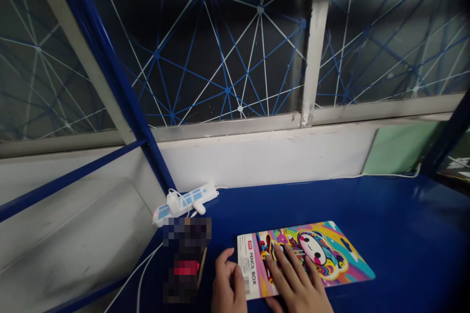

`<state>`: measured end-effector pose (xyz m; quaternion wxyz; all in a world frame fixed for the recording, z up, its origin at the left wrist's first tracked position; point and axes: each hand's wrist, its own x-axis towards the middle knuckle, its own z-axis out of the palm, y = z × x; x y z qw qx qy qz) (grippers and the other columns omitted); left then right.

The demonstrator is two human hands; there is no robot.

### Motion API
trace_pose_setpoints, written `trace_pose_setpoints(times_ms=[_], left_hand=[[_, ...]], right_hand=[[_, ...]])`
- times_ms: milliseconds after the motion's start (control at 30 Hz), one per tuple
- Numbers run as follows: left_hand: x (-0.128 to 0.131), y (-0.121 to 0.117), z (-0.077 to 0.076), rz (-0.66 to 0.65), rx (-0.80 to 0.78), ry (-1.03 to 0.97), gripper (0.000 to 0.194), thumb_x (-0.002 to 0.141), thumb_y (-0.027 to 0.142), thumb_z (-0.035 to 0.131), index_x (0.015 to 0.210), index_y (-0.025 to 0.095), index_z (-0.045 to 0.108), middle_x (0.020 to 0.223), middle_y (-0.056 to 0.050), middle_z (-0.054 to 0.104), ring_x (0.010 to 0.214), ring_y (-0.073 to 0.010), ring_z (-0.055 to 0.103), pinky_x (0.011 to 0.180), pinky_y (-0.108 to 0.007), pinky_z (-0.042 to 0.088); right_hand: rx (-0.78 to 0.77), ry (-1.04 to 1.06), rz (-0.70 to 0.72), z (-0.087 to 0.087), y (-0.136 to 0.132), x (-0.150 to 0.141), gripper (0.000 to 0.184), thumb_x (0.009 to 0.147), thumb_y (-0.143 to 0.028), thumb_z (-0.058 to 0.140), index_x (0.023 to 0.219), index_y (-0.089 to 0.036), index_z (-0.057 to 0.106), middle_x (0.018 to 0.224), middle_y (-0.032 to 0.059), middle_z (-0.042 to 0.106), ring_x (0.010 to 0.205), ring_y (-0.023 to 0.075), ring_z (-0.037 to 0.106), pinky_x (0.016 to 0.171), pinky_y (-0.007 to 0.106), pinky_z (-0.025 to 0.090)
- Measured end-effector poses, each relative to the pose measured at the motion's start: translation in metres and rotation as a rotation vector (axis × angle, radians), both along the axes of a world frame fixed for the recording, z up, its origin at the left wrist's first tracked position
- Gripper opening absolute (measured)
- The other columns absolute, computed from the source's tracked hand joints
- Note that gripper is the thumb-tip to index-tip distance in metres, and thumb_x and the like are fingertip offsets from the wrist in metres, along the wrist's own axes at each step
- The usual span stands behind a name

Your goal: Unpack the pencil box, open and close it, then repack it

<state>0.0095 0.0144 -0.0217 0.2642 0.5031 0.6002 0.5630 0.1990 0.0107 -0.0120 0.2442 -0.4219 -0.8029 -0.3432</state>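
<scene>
A flat, colourful card marked PENCIL BOX (332, 249), printed with a cartoon character, lies on the blue tabletop. Its white strip with a barcode faces left, and a dark hanger-shaped hole shows near the right end. My right hand (295, 279) rests flat on the card's lower middle with the fingers stretched out. Beside the card's left edge is my left hand (228, 281), its fingers loosely bent and apart from the thumb. The left thumb is close to the white strip; whether it touches cannot be told. Nothing shows inside the left hand.
Behind and left, a white power strip (209, 191) with plugged-in white adapters lies against the wall. A dark pixelated object (186, 244) stands left of my hands. White cables (139, 283) hang off the left side. Blue frame posts (137, 124) rise before patterned windows.
</scene>
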Motion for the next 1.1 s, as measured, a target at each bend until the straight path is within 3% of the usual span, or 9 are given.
trace_pose_setpoints(times_ms=[167,300,433,500,600,700,800,900,1100], left_hand=[[0.005,0.000,0.000,0.006,0.032,-0.128,0.042,0.094,0.058,0.046,0.116,0.022,0.042,0.061,0.007,0.055,0.049,-0.0141,0.055,0.051,-0.023,0.045],[0.001,0.001,-0.002,0.014,0.049,-0.065,0.036,0.095,0.054,0.044,0.113,0.022,0.044,0.062,0.007,0.055,0.055,-0.0144,0.057,0.056,-0.023,0.044],[-0.002,0.002,-0.005,0.021,0.031,0.038,0.036,0.097,0.052,0.039,0.112,0.021,0.050,0.063,0.005,0.056,0.059,-0.0169,0.060,0.060,-0.026,0.047],[-0.003,0.001,-0.005,0.053,0.017,0.125,0.034,0.097,0.048,0.039,0.109,0.021,0.057,0.074,0.000,0.065,0.068,-0.0198,0.066,0.068,-0.030,0.051],[0.001,-0.003,0.001,0.117,0.077,0.360,0.034,0.097,0.040,0.042,0.112,0.021,0.066,0.113,-0.013,0.071,0.104,-0.0283,0.067,0.091,-0.042,0.052],[0.011,-0.008,0.010,0.140,0.158,0.668,0.036,0.097,0.030,0.042,0.122,0.024,0.066,0.141,-0.013,0.060,0.127,-0.0348,0.056,0.110,-0.063,0.033],[0.022,-0.005,0.024,-0.037,0.170,0.874,0.042,0.098,0.024,0.041,0.136,0.030,0.058,0.147,-0.007,0.056,0.134,-0.0315,0.052,0.119,-0.067,0.017],[0.027,0.009,0.044,-0.300,0.065,0.968,0.049,0.098,0.038,0.046,0.146,0.025,0.050,0.153,-0.007,0.049,0.141,-0.0299,0.045,0.117,-0.054,0.035],[0.024,0.040,0.073,-0.401,-0.082,1.094,0.076,0.092,0.068,0.047,0.152,0.023,0.040,0.154,-0.019,0.045,0.138,-0.0389,0.047,0.113,-0.056,0.038]], right_hand=[[-0.027,0.013,-0.040,-0.008,-0.004,0.017,0.050,0.094,-0.052,0.049,0.137,-0.030,0.060,0.136,0.0023,0.063,0.111,0.0257,0.069,0.089,0.038,0.045],[-0.122,0.016,-0.053,-0.014,-0.004,0.058,0.059,0.092,-0.050,0.054,0.148,-0.033,0.048,0.143,0.0008,0.057,0.117,0.0264,0.066,0.092,0.038,0.048],[-0.159,-0.025,-0.093,-0.015,-0.004,0.102,0.064,0.090,-0.033,0.053,0.152,-0.034,0.040,0.146,-0.0005,0.054,0.120,0.0273,0.065,0.090,0.041,0.052],[-0.186,-0.021,-0.103,-0.016,-0.005,0.113,0.068,0.087,-0.024,0.050,0.153,-0.036,0.038,0.147,-0.0012,0.053,0.123,0.0281,0.063,0.091,0.042,0.053],[-0.247,0.004,-0.107,-0.018,-0.006,0.111,0.073,0.084,-0.017,0.048,0.154,-0.034,0.036,0.151,0.0003,0.048,0.130,0.0294,0.057,0.096,0.043,0.052],[-0.243,0.038,-0.113,-0.022,0.000,0.095,0.075,0.083,-0.011,0.045,0.155,-0.030,0.035,0.154,0.0025,0.046,0.134,0.0291,0.053,0.099,0.044,0.050],[-0.236,0.059,-0.094,-0.024,0.013,0.077,0.074,0.083,-0.007,0.045,0.154,-0.029,0.038,0.154,0.0045,0.046,0.135,0.0283,0.052,0.102,0.044,0.048],[-0.244,0.053,-0.036,-0.022,0.030,0.065,0.072,0.082,-0.005,0.046,0.151,-0.024,0.043,0.152,0.0090,0.049,0.135,0.0284,0.052,0.104,0.045,0.047],[-0.358,0.025,0.108,0.003,0.055,0.075,0.055,0.092,-0.015,0.053,0.146,-0.023,0.051,0.144,0.0104,0.058,0.131,0.0281,0.056,0.105,0.044,0.048]])
